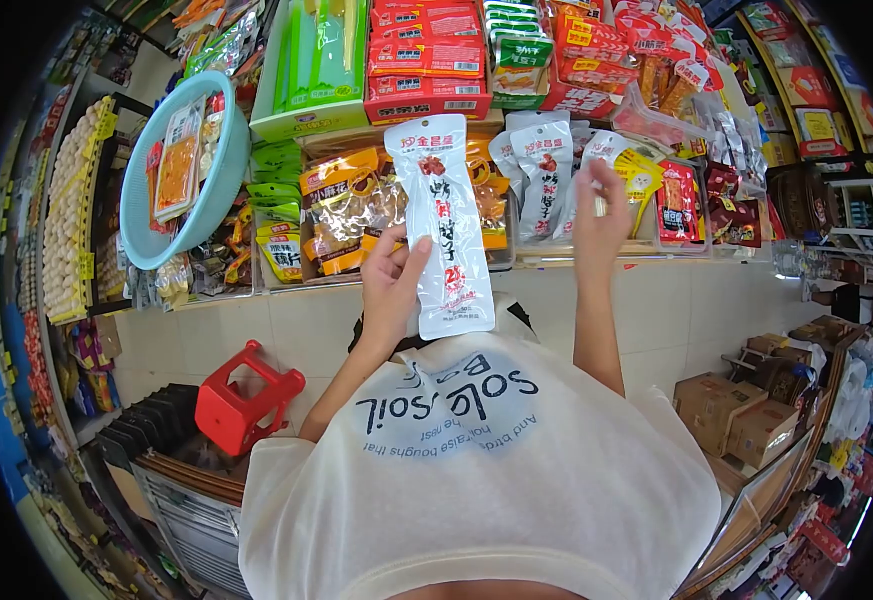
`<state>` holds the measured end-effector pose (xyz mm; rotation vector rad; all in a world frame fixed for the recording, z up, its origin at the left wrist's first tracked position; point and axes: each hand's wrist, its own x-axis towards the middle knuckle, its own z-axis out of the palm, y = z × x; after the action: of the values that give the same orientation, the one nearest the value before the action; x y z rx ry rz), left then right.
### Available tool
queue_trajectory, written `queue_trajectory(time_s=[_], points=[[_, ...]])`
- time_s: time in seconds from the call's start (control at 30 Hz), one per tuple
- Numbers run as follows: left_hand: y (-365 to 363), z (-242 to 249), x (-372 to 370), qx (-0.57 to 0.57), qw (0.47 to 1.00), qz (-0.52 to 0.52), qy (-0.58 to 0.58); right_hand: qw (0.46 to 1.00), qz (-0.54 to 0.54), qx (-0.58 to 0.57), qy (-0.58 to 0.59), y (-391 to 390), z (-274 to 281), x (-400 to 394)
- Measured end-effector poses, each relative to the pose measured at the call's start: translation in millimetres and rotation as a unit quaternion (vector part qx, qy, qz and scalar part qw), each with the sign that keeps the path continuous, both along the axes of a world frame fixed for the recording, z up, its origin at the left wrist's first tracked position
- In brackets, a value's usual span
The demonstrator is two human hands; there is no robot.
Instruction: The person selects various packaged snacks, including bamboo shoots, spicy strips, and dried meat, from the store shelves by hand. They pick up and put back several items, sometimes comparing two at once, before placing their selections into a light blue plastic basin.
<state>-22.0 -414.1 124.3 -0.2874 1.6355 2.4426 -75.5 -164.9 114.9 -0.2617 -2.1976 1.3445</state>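
My left hand (393, 278) grips the lower left edge of a tall silver snack packet (448, 225) printed with red and black characters. The packet stands upright in front of my chest, its printed face toward me. My right hand (602, 205) is raised to the right with fingers loosely bent and apart, and nothing shows in it. Behind it, similar silver packets (542, 165) stand in a clear bin, beside a yellow packet (642, 185). To the left of the held packet are orange-and-brown snack bags (346, 205), partly hidden by it.
A light blue plastic basket (228, 180) with packets in it tilts at the left, near trays of eggs (74, 200). Red snack boxes (426, 55) line the back of the display. A red stool (246, 397) stands on the floor; cardboard boxes (721, 405) sit at lower right.
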Motion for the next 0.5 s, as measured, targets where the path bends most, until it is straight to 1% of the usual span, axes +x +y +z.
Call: queue_trajectory(time_s=[0.03, 0.07, 0.1, 0.13, 0.17, 0.2, 0.23, 0.27, 0.3, 0.33, 0.4, 0.43, 0.5], points=[[1, 1, 0, -0.009, 1.0, -0.014, 0.0, 0.992, 0.088, -0.074, -0.047, -12, 4, 4], [3, 2, 0, -0.018, 0.999, -0.029, 0.001, 0.969, 0.175, -0.148, -0.092, -24, 7, 9], [5, 3, 1, -0.019, 0.999, -0.031, 0.002, 0.934, 0.232, -0.248, -0.109, -40, 11, 14], [7, 4, 2, -0.026, 0.998, -0.061, 0.01, 0.886, 0.285, -0.344, -0.124, -51, 15, 18], [9, 4, 2, -0.033, 0.995, -0.091, 0.018, 0.887, 0.283, -0.344, -0.123, -54, 18, 19], [10, 3, 2, -0.033, 0.995, -0.093, 0.018, 0.876, 0.307, -0.344, -0.143, -56, 22, 20], [12, -1, 2, -0.042, 0.991, -0.115, 0.059, 0.863, 0.332, -0.343, -0.164, -57, 26, 21], [12, -5, 2, -0.05, 0.984, -0.136, 0.1, 0.863, 0.332, -0.344, -0.164, -54, 30, 19], [8, -10, 2, -0.075, 0.981, -0.16, 0.075, 0.894, 0.29, -0.323, -0.113, -47, 35, 17], [7, -7, 2, -0.076, 0.982, -0.159, 0.075, 0.92, 0.247, -0.3, -0.061, -40, 40, 14], [7, 0, 2, -0.112, 0.98, -0.145, 0.075, 0.954, 0.155, -0.256, 0.01, -18, 48, 10], [6, -1, 1, -0.112, 0.98, -0.144, 0.076, 0.954, 0.156, -0.255, 0.011, -9, 50, 8], [1, -5, 0, -0.108, 0.983, -0.135, 0.053, 0.97, 0.077, -0.218, 0.078, 8, 54, 3]])
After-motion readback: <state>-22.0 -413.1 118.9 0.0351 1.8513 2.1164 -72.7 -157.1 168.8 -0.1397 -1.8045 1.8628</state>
